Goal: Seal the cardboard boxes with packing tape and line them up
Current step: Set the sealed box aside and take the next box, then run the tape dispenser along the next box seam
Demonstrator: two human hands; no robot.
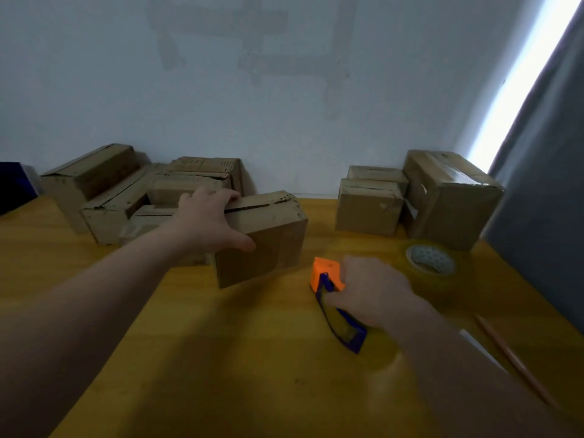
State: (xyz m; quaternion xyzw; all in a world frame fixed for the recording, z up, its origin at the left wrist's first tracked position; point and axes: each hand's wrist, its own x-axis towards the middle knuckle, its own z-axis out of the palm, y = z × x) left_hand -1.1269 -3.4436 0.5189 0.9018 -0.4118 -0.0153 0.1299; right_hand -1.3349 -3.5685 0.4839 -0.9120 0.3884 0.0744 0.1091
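On the yellow table (221, 358), our left hand (208, 222) grips a box (268, 248) at eleven o'clock, right hand (373, 289) clutching the dispenser (338, 314) — the box's seam gapes, so we could seal it crooked.

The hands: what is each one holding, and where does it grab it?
The left hand grips the front cardboard box at its top left corner, fingers over the top. The right hand holds the tape dispenser around its middle.

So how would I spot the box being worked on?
On the yellow table, find the pile of boxes against the wall on the left. One box stands in front of that pile, near the tape dispenser in the right hand. Only it has the left hand holding its corner.
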